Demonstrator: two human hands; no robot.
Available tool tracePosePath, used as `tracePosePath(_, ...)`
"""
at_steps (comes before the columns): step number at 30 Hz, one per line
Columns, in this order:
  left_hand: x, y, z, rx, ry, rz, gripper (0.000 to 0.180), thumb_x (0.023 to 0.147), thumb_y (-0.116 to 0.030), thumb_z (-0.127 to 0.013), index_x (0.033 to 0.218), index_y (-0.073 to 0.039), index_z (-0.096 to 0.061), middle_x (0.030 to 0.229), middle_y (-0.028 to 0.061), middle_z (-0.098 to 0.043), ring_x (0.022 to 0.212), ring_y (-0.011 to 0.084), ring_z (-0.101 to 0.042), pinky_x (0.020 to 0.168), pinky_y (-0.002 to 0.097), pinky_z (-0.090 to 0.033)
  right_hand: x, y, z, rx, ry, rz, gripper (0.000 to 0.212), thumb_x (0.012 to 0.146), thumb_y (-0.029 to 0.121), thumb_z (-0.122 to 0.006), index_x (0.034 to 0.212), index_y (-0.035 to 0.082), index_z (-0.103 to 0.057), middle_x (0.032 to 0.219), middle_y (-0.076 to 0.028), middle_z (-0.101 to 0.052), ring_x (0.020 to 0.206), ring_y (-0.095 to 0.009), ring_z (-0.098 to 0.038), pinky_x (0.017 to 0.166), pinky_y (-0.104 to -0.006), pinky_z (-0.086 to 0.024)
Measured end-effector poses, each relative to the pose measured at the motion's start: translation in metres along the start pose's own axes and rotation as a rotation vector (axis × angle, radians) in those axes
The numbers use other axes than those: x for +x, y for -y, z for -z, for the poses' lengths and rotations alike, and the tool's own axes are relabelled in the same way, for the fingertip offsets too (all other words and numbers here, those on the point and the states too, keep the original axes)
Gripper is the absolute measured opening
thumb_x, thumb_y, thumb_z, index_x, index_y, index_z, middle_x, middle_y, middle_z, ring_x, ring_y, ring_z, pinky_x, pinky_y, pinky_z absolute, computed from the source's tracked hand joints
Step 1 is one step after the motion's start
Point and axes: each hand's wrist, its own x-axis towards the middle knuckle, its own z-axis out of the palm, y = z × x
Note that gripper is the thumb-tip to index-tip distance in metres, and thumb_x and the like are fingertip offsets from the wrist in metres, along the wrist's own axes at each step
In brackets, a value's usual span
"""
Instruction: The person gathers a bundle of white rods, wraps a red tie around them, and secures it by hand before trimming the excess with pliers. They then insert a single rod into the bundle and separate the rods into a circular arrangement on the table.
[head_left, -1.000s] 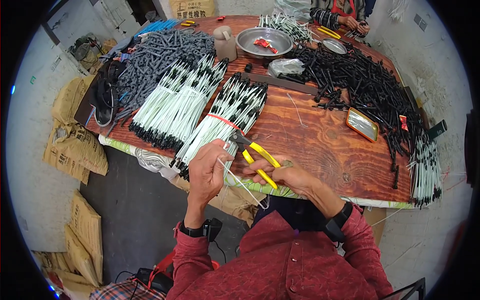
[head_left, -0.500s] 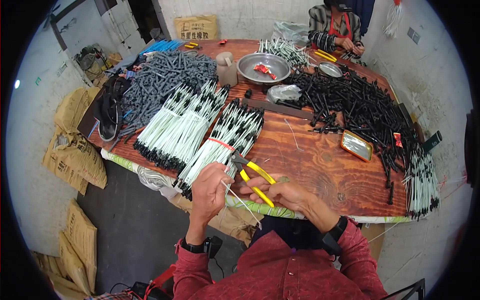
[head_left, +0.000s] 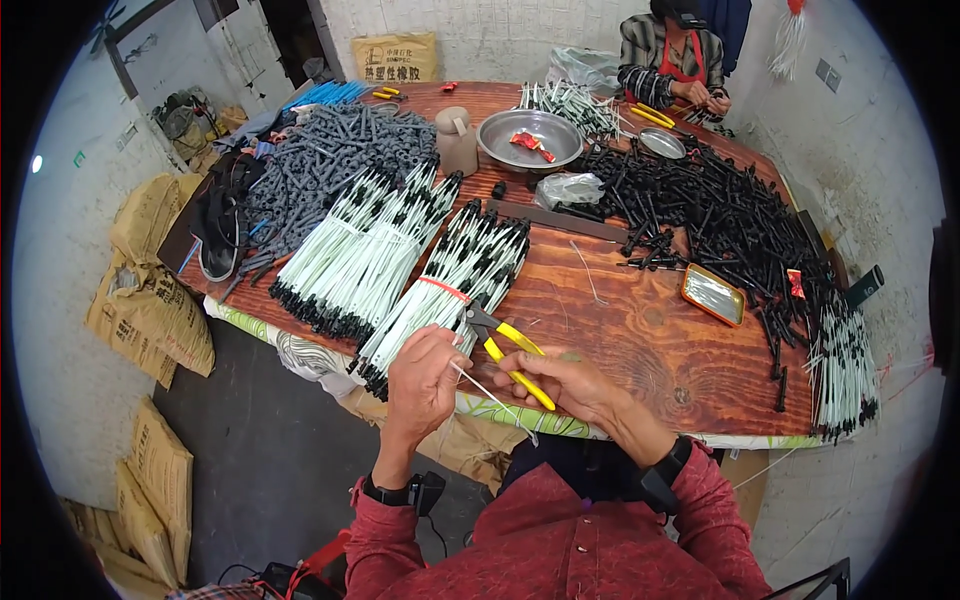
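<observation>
My left hand is closed, pinching a thin white cord whose loose end hangs toward my lap. My right hand grips yellow-handled pliers, handles spread apart. The dark jaws point away from me, beside a bundle of pale rods with black ends, tied by a red band. My left hand is at that bundle's near end; whether it touches is unclear. More tied pale bundles lie to the left.
Grey plastic parts heap at the far left, black ones at the right. Between them stand a metal bowl and a beige flask. An orange-rimmed tray lies right. A co-worker sits at the far right.
The pliers and my right hand have shifted slightly to the right, its fingers curling closer round the handles. The cord's loose end has swung a little right and up.
</observation>
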Motion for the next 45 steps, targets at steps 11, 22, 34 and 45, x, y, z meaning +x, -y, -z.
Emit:
tracePosePath(11, 0.001, -0.001, 0.001, -0.033, 0.012, 0.010, 0.021, 0.099, -0.013, -0.058, 0.081, -0.003, -0.066, 0.079, 0.0101, -0.065, 0.090, 0.0334, -0.069, 0.100, 0.0499, -0.051, -0.020, -0.003, 0.007, -0.555, -0.148, 0.263, 0.041, 0.103, 0.042, -0.063, 0.114, 0.002, -0.067, 0.089, -0.007, -0.069, 0.069, -0.017, -0.063, 0.064, -0.0295, -0.052)
tracePosePath(22, -0.058, -0.069, 0.028, -0.626, 0.469, 0.233, 0.009, 0.093, -0.009, -0.064, 0.088, -0.003, -0.069, 0.087, 0.0113, -0.070, 0.093, 0.0327, -0.070, 0.085, 0.0447, -0.052, -0.084, -0.008, 0.053, -1.692, -0.687, 0.780, 0.026, 0.085, 0.017, -0.077, 0.106, 0.003, -0.070, 0.117, -0.015, -0.064, 0.105, -0.036, -0.060, 0.087, -0.0445, -0.048)
tracePosePath(34, -0.100, -0.056, 0.075, 0.124, 0.547, 0.424, 0.044, 0.085, -0.014, -0.079, 0.126, -0.004, -0.067, 0.111, 0.0158, -0.071, 0.105, 0.0291, -0.069, 0.090, 0.0354, -0.053, -0.089, -0.021, 0.066, -1.647, -0.780, 0.814, 0.027, 0.086, 0.016, -0.075, 0.109, 0.005, -0.068, 0.124, -0.014, -0.061, 0.114, -0.037, -0.057, 0.094, -0.0468, -0.047)
tracePosePath(45, 0.033, -0.022, -0.055, 1.154, 0.109, 0.013, 0.087, 0.067, -0.028, -0.090, 0.145, -0.014, -0.053, 0.134, 0.0188, -0.058, 0.103, 0.0390, -0.059, 0.091, 0.0484, -0.050, -0.087, -0.031, 0.085, -1.475, -0.807, 0.935, 0.026, 0.084, 0.017, -0.076, 0.107, 0.008, -0.068, 0.124, -0.010, -0.061, 0.115, -0.034, -0.057, 0.093, -0.0469, -0.047)
